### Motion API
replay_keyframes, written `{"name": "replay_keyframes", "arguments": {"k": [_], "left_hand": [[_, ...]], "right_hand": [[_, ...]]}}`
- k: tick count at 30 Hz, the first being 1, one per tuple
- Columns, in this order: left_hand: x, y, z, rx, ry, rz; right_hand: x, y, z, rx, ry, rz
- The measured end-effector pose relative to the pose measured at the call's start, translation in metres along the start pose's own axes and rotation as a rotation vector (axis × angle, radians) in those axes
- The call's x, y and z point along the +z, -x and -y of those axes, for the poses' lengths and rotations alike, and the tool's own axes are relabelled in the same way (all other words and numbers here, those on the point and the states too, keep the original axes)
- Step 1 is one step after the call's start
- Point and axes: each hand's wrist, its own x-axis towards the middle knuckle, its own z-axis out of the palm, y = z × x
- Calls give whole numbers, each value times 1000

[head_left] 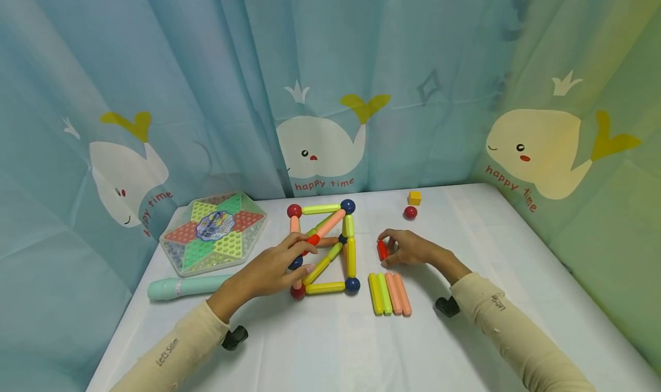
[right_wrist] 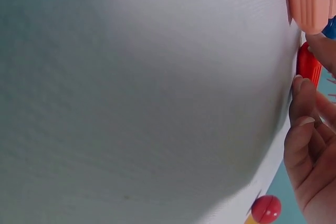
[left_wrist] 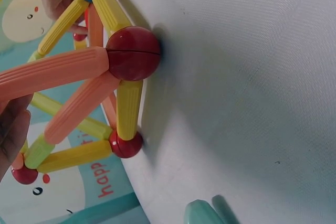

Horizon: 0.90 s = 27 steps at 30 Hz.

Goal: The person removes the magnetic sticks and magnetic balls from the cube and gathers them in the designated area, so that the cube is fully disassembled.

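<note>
A boxy frame of magnetic sticks (head_left: 325,288) and balls stands on the table, in yellow, green and salmon with red and dark blue balls. My left hand (head_left: 271,268) grips its left upper part, thumb and fingers around a dark blue ball (head_left: 296,262) and a short red stick (head_left: 312,240). In the left wrist view, the fingertips (left_wrist: 16,135) show below a salmon stick (left_wrist: 58,73). To the right of the frame, my right hand (head_left: 410,247) pinches another short red stick (head_left: 382,250) between thumb and fingers, low over the table.
Several loose sticks (head_left: 396,294) lie side by side in front of my right hand. A red ball (head_left: 410,212) and a yellow cube (head_left: 415,198) sit at the back. At left are a star-patterned game board (head_left: 232,234) and a mint-green cylinder (head_left: 193,286). A curtain (head_left: 439,145) hangs behind.
</note>
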Motion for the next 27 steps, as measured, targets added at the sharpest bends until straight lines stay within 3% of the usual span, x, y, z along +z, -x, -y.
{"name": "replay_keyframes", "arguments": {"k": [14,18,23,27], "left_hand": [[1,1,2,27,4,-19],[1,1,1,19,1,-13],[1,1,1,10,4,-10],[1,0,1,4,9,-10]], "right_hand": [[-10,12,3,-56,-22,-50],[-12,20,18,-122,-120,-112],[-1,22,48,-208,-257,-158],[13,17,67,-214,-310,-177]]}}
